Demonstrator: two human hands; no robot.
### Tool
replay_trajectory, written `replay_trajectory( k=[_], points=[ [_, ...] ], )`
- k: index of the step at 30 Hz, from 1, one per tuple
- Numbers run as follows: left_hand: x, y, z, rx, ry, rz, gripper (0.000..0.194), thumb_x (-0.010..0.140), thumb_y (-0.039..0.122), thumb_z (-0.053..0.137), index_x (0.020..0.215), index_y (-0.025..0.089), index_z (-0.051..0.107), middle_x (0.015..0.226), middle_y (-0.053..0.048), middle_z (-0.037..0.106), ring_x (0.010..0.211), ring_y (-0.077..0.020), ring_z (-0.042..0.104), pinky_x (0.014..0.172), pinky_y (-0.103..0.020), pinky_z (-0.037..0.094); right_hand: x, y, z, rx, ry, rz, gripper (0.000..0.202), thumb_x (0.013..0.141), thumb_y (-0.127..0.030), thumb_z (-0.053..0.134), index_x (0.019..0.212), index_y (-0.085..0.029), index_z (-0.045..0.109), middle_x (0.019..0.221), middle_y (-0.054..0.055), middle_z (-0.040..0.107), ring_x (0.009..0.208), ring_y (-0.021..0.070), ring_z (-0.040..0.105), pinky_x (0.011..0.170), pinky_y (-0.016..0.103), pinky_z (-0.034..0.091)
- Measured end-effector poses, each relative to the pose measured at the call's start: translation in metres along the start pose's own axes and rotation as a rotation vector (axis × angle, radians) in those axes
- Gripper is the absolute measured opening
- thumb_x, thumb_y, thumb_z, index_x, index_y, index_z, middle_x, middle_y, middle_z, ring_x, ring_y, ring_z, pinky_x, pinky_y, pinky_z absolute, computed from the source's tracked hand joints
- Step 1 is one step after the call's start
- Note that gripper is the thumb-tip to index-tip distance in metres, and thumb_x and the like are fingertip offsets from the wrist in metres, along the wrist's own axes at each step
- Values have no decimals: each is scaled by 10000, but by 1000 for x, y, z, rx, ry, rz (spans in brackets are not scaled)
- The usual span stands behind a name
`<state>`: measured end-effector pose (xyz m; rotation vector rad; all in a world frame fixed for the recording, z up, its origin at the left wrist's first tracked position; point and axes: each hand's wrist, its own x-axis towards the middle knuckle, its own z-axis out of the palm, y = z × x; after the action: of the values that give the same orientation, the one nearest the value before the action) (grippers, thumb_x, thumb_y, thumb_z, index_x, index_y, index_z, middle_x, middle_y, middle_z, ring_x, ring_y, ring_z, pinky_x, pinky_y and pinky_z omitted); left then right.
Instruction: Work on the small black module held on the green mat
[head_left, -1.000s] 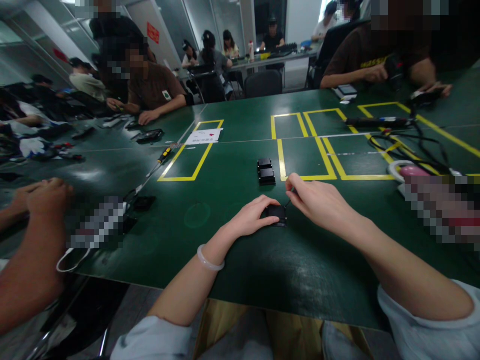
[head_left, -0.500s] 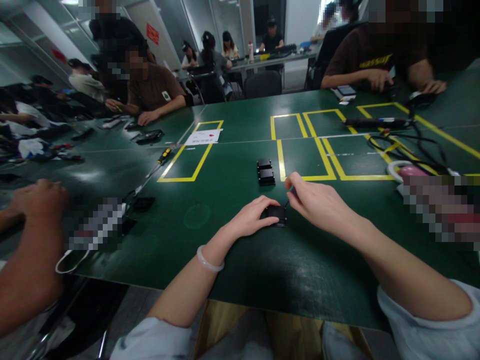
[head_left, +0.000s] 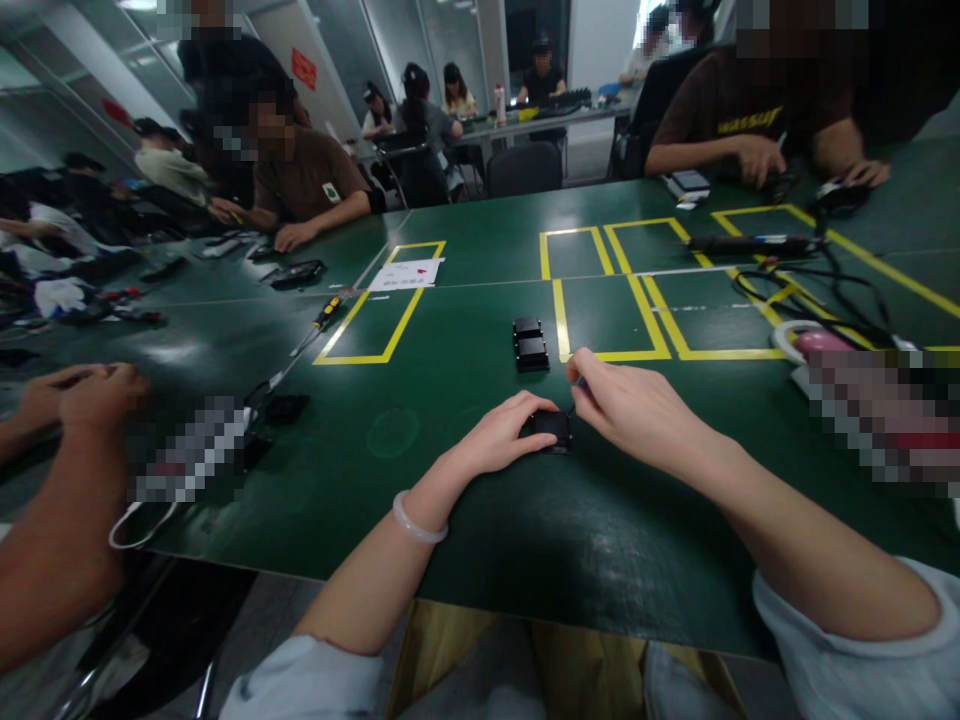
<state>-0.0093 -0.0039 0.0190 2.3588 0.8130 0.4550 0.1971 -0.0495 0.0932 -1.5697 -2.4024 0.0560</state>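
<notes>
My left hand (head_left: 501, 432) presses a small flat black square part (head_left: 553, 428) to the green table, thumb and fingers gripping its left side. Tiny shiny points, like screw heads, show along the part's edge. My right hand (head_left: 626, 400) is closed around what looks like a thin screwdriver (head_left: 572, 408). Its dark shaft slants down to the part's upper right corner, while most of its handle is hidden by my fingers. Just beyond lies a black block with two raised sections (head_left: 531, 344), touched by neither hand.
Yellow tape outlines (head_left: 562, 320) mark the green table (head_left: 465, 540). At right are black cables (head_left: 855, 270) and a roll of tape (head_left: 787, 340). A yellow-and-black screwdriver (head_left: 328, 312) and a paper sheet (head_left: 406, 274) lie left. A co-worker's arms (head_left: 82, 440) rest at the left edge.
My hands and the black part stay almost in place; my right hand's fingers have shifted very slightly. At the left, the co-worker's hands have moved a little to the right.
</notes>
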Motion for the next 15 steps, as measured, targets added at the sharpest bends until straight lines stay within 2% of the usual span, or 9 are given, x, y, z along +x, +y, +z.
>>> replay_trajectory(
  k=[4,11,15],
  points=[
    [0,-1,1,7,-5,-3,342,919,389,583,1213,216,551,1115,-69,576,1050,-238,568,922,-361,452,1,1,2,-54,-17,5,215,972,-370,351,988,-200,482,764,37,667,641,185,603,536,273,252],
    [0,0,1,3,-6,0,323,921,370,580,1205,219,550,1134,-69,575,1068,-237,567,934,-358,447,1,-1,3,-29,-11,11,182,953,-275,347,1056,-182,464,765,33,666,622,174,597,538,269,255],
    [0,-1,1,4,-4,1,334,918,373,586,1209,213,548,1129,-68,575,1057,-235,569,928,-357,449,1,0,4,-35,8,-3,195,970,-345,350,1010,-195,469,766,29,665,635,179,604,536,271,256]
  ],
)
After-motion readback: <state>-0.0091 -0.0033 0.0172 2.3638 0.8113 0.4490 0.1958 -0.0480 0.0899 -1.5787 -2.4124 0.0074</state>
